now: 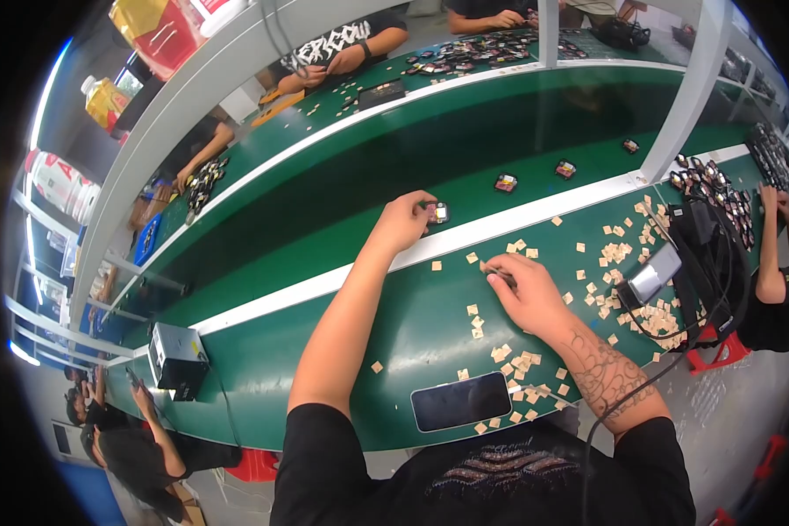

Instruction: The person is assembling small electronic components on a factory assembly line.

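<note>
My left hand (401,221) reaches past the white rail over the green conveyor belt. Its fingertips grip the edge of a small dark electronic module (438,212) with a pale square on it. Above the near green tabletop is my right hand (528,296), fingers curled closed. Something small and dark shows at those fingertips, too little of it to name. A small beige square piece (472,258) lies just left of them, among several more scattered on the table. Farther along the belt sit similar modules (505,182).
A black-screened phone (461,402) lies near the table's front edge. A grey metal box (177,361) stands at left. On the right are a silver device (650,273) with cables, piled beige pieces (618,254) and dark modules (719,197). Other people work across the belt and on both sides.
</note>
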A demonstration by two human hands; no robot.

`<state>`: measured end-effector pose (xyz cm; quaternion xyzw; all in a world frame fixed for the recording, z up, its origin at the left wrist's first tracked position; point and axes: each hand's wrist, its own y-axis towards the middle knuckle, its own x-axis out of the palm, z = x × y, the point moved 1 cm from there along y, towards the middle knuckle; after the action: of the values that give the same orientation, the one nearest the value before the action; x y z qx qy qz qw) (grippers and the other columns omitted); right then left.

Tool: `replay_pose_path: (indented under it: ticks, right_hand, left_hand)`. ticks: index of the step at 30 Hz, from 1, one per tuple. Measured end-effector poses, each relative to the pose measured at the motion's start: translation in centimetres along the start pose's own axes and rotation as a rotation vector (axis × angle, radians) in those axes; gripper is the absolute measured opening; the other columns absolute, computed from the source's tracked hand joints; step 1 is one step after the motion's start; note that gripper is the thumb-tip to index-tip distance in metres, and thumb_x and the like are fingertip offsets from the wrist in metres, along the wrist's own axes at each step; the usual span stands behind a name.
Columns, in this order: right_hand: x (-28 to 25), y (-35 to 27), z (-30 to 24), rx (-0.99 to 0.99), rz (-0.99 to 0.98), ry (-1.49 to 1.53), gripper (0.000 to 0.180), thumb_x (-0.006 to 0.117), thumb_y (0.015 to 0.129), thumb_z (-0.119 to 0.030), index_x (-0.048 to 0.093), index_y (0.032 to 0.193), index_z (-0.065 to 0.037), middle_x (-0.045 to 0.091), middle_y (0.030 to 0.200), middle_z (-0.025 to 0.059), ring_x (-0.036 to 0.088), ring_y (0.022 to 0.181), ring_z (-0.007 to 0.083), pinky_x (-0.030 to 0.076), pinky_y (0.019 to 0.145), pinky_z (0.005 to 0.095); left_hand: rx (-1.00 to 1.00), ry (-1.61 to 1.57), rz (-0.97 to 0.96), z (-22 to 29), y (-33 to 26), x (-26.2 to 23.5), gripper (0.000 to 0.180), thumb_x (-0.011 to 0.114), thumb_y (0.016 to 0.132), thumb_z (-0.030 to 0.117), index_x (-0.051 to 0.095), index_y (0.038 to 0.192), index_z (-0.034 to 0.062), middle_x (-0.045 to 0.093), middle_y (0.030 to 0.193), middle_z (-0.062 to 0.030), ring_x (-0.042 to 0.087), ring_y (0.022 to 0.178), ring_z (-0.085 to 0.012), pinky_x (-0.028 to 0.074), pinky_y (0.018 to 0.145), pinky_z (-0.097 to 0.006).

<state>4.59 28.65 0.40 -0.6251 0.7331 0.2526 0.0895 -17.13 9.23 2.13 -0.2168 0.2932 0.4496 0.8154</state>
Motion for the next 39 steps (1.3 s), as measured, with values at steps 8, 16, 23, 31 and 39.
replay_pose_path:
  ticks: [8,16,23,31,39]
  right_hand:
    - [-0.2,0.2,-0.4,-0.111,-0.025,-0.058,0.01,0.062,0.103,-0.008,0.07,0.108,-0.003,0.072,0.099,0.0146,0.07,0.088,0.0387,0.057,0.077,0.0455]
    - [-0.4,0.1,-1.1,0.011,-0.096,-0.064,0.012,0.071,0.102,-0.009,0.072,0.096,0.001,0.066,0.079,0.0096,0.058,0.063,0.0171,0.046,0.058,0.0313]
    - [0.0,0.6,-1.0,-0.028,-0.062,-0.049,0.011,0.071,0.101,-0.012,0.071,0.094,-0.003,0.064,0.078,0.0107,0.063,0.064,0.0261,0.049,0.06,0.0384]
    - [0.4,0.1,-1.2,-0.031,-0.073,-0.05,0.006,0.068,0.101,-0.008,0.071,0.099,-0.004,0.065,0.084,0.0121,0.068,0.073,0.0317,0.055,0.066,0.0401]
    - [-0.4,0.5,-0.7,-0.074,-0.024,-0.047,0.012,0.067,0.1,-0.003,0.072,0.111,-0.002,0.067,0.094,0.0126,0.069,0.073,0.0302,0.056,0.067,0.039]
  left_hand:
    - [0.204,0.212,0.129,-0.2,-2.7,0.8,0.046,0.069,0.095,0.004,0.065,0.141,0.0051,0.067,0.108,-0.0157,0.068,0.095,-0.0297,0.055,0.09,-0.04]
    - [0.4,0.013,0.25,-1.1,-3.9,2.1,0.049,0.07,0.091,-0.008,0.067,0.137,0.006,0.064,0.103,-0.0131,0.065,0.091,-0.0268,0.054,0.086,-0.037]
    - [0.406,-0.006,0.227,-0.9,-3.7,1.9,0.047,0.064,0.092,-0.01,0.067,0.136,0.0072,0.068,0.112,-0.0165,0.069,0.103,-0.038,0.056,0.094,-0.045]
    - [0.36,0.146,0.278,-1.9,-4.0,2.9,0.047,0.066,0.093,-0.004,0.067,0.139,0.0044,0.061,0.123,-0.0185,0.06,0.12,-0.0395,0.051,0.106,-0.047]
    - [0.373,0.073,0.205,-0.7,-4.3,2.1,0.043,0.067,0.093,-0.001,0.067,0.136,0.0036,0.06,0.123,-0.017,0.059,0.121,-0.0379,0.051,0.105,-0.045]
